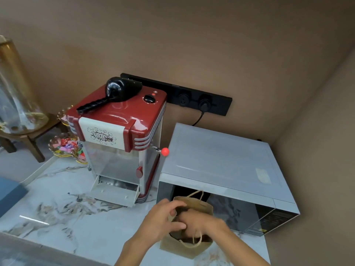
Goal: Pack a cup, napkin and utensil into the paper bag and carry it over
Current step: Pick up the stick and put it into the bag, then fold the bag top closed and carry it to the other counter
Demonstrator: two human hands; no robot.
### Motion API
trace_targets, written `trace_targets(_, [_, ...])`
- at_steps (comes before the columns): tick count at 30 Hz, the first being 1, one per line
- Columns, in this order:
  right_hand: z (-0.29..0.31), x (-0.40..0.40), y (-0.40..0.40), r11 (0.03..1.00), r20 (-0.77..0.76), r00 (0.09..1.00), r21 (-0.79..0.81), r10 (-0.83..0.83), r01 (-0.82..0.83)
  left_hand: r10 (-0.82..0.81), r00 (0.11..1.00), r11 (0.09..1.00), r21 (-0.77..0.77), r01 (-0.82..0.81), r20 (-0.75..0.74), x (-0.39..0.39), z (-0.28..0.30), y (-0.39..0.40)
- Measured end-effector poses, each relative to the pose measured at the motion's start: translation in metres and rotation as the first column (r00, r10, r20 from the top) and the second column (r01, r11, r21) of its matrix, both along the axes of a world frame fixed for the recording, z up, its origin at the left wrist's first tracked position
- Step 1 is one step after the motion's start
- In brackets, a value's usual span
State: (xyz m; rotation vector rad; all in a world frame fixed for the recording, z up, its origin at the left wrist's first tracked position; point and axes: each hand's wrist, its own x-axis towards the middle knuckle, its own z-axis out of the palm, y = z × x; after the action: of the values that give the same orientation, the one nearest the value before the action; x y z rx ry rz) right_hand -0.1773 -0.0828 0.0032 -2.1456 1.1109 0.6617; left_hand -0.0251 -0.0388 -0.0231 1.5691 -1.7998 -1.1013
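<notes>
A brown wall closes off the back of a marbled white counter, and that is where I am working, close against a corner.

My left hand sits at the near-left edge of the paper bag, fingers curled over the rim as if pinching it to keep the mouth spread. My right hand reaches down into the opening; whether its fingers are closed on something I cannot tell, as it is blurred and the bag's interior is dark. I see no cup, napkin or utensil anywhere in view, so they may be inside already or out of frame.

The bag stands on the counter just in front of the microwave, upright but slumped. I judge it light and soft: thin kraft paper that creases and buckles under any side push, with no stiffness of its own until it is loaded. The twisted paper handles are the place to lift it, both loops together, so the weight hangs centred and the contents stay upright. Gripping the wall would crush it, and a cup inside could tip.

Further left stands a red popcorn machine, well apart from the bag, and beyond it a dish of coloured paper.
</notes>
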Motion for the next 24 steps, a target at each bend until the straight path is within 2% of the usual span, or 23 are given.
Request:
trace_targets(2, [0.020,-0.024,0.001,0.989,0.170,0.974,0.041,-0.148,0.143,-0.008,0.996,0.999,-0.048,0.004,-0.085,0.009,0.009,0.001])
trace_targets(3, [0.030,-0.040,0.003,0.964,0.276,0.924,0.096,-0.265,0.248,-0.001,0.994,0.998,-0.055,-0.005,-0.109,0.014,0.012,0.002])
trace_targets(4, [0.039,-0.058,0.007,0.920,0.382,0.837,0.165,-0.391,0.355,0.015,0.992,0.998,-0.051,-0.022,-0.123,0.020,0.014,0.002])
trace_targets(6, [0.046,-0.095,0.016,0.792,0.561,0.576,0.286,-0.594,0.538,0.071,0.986,0.997,-0.010,-0.074,-0.154,0.032,0.012,0.004])
trace_targets(7, [0.043,-0.112,0.020,0.725,0.603,0.462,0.312,-0.651,0.614,0.097,0.981,0.995,0.021,-0.095,-0.167,0.037,0.008,0.005])
trace_targets(8, [0.036,-0.126,0.025,0.668,0.611,0.401,0.301,-0.683,0.680,0.108,0.979,0.993,0.054,-0.100,-0.171,0.041,0.003,0.007])
trace_targets(9, [0.025,-0.136,0.028,0.633,0.595,0.393,0.264,-0.701,0.728,0.099,0.982,0.992,0.088,-0.085,-0.161,0.044,-0.003,0.008])
trace_targets(10, [0.010,-0.143,0.031,0.628,0.557,0.434,0.216,-0.708,0.748,0.069,0.988,0.991,0.124,-0.052,-0.137,0.047,-0.010,0.009])
trace_targets(13, [-0.040,-0.145,0.038,0.700,0.316,0.631,0.196,-0.708,0.687,-0.091,0.996,0.969,0.233,0.089,0.000,0.043,-0.032,0.009])
trace_targets(15, [-0.064,-0.137,0.040,0.728,0.240,0.687,0.227,-0.685,0.646,-0.192,0.973,0.958,0.240,0.158,0.127,0.033,-0.046,0.006])
trace_targets(18, [-0.084,-0.120,0.039,0.766,0.270,0.717,0.202,-0.643,0.611,-0.224,0.949,0.964,0.193,0.183,0.221,0.016,-0.060,0.000])
trace_targets(20, [-0.089,-0.109,0.038,0.772,0.330,0.701,0.199,-0.633,0.603,-0.214,0.946,0.972,0.146,0.182,0.242,0.010,-0.066,-0.005])
trace_targets(24, [-0.099,-0.093,0.039,0.759,0.415,0.657,0.146,-0.630,0.635,-0.197,0.962,0.978,0.100,0.180,0.190,0.005,-0.069,-0.008])
